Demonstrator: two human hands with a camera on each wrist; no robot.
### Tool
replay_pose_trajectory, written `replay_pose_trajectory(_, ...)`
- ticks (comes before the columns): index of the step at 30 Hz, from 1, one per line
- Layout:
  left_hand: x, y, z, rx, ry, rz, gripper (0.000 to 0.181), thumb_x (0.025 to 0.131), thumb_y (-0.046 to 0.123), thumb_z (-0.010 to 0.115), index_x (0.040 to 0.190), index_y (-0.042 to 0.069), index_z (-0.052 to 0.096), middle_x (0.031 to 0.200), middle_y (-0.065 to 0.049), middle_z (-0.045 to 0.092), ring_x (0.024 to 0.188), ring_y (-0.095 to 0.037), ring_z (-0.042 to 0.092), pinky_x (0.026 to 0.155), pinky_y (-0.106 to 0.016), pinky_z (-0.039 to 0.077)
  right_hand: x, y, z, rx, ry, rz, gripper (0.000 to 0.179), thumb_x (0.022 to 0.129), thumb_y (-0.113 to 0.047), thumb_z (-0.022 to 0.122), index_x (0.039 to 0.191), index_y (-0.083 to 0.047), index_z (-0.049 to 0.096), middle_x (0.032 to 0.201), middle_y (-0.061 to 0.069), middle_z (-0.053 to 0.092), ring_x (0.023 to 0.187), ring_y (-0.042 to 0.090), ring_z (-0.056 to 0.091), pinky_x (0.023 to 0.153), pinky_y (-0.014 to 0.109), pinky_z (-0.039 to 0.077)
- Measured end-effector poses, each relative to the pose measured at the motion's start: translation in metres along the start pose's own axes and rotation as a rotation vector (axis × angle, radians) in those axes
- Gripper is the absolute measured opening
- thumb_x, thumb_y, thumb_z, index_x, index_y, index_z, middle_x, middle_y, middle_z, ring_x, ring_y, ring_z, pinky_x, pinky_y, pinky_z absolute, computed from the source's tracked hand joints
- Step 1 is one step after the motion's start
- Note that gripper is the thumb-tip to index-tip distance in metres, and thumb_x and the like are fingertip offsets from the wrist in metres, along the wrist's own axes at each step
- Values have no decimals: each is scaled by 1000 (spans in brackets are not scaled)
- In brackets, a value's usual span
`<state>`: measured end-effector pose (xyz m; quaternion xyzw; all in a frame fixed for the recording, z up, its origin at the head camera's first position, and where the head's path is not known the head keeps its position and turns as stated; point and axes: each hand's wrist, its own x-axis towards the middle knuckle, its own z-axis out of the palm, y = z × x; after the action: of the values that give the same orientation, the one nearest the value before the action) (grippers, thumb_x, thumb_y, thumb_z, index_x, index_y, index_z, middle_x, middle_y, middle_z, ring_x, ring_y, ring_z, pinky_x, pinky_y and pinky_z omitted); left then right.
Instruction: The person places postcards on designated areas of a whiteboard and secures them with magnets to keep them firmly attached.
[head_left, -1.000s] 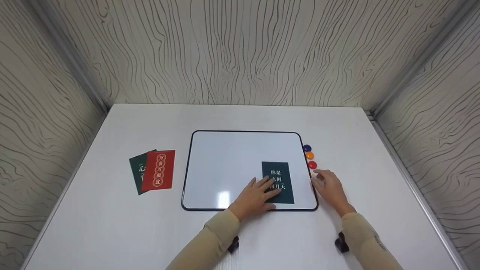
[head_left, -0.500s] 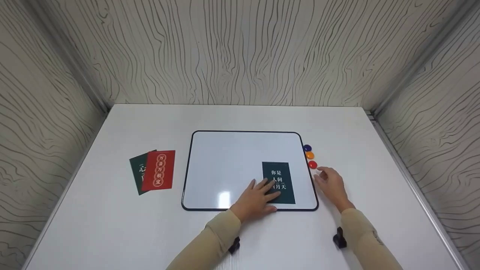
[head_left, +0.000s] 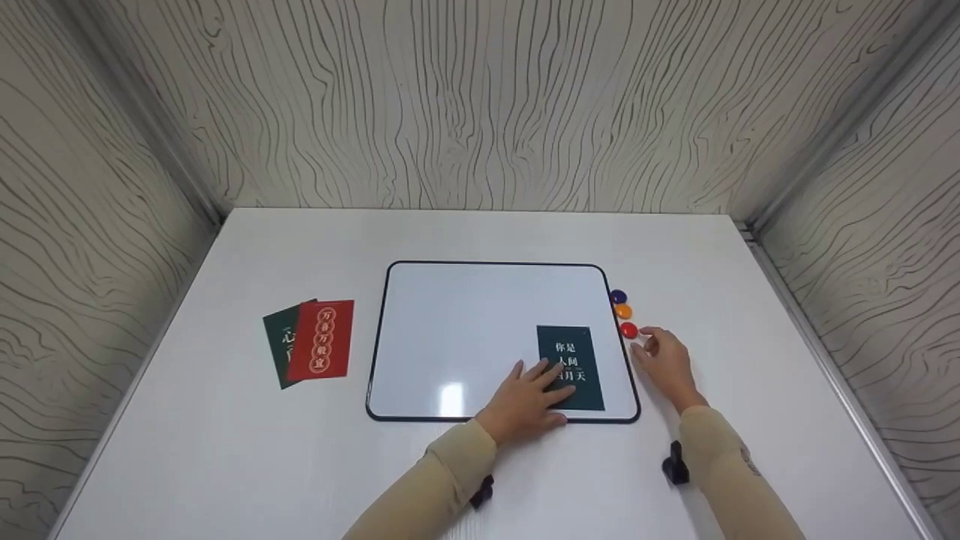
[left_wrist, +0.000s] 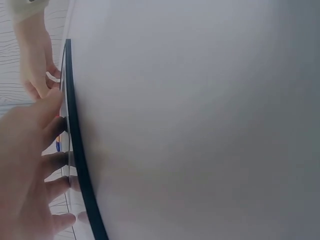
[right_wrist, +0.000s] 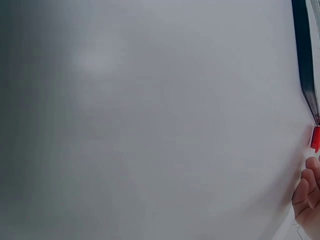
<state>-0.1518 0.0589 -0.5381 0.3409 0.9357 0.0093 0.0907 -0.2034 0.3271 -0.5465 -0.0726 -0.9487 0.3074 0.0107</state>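
Note:
My left hand [head_left: 525, 405] lies with spread fingers on a dark green card [head_left: 583, 352] with white Chinese characters. Beneath the card is a black-edged whiteboard [head_left: 450, 322], near its lower right corner. The fingertips cover part of the lettering. Beside the board's right edge, my right hand [head_left: 666, 367] has loosely bent fingers, with thumb and forefinger apart. Just beyond those fingertips sits a round red button-shaped piece [head_left: 628, 330]. In the right wrist view, a small gap shows between the fingers [right_wrist: 301, 192] and the red piece [right_wrist: 315, 139].
An orange round piece [head_left: 623, 311] and a purple one [head_left: 618, 297] line the board's right edge above the red one. Left of the board, a red card [head_left: 321, 341] overlaps another green card [head_left: 276, 330]. Wood-patterned walls [head_left: 480, 105] enclose the white table [head_left: 225, 450].
My left hand has slid the green card slightly right across the board. My right hand has crept up closer to the red piece. The head view has shifted a little.

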Motion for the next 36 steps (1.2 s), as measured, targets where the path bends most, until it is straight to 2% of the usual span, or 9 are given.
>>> replay_pose_trajectory(7,4,7,1,4,5,-12,53,97,59,38,147,47,29,162,11,24,152,-17,22,124,-45,23,6,0,-2,18,-12,28,40,95,-17,58,130,0,52,95,16,59,87,23,52,77,27,45)
replay_pose_trajectory(15,8,14,3,25,2,-24,54,96,62,37,147,49,25,162,13,21,153,-15,20,124,-44,23,12,0,-6,37,-50,71,44,94,-21,60,131,1,51,79,7,53,73,18,48,64,20,39)
replay_pose_trajectory(25,9,17,2,0,20,-17,53,96,61,37,147,49,25,162,13,21,153,-15,20,124,-45,22,17,-1,-5,9,-95,103,49,95,-26,60,135,-1,49,84,9,53,78,19,48,66,23,39)
replay_pose_trajectory(36,13,19,4,-21,24,-28,53,96,63,35,146,50,26,162,14,21,153,-14,19,124,-46,21,20,-2,-4,-19,-106,102,51,95,-28,59,138,-3,49,83,10,53,79,20,49,67,23,39)
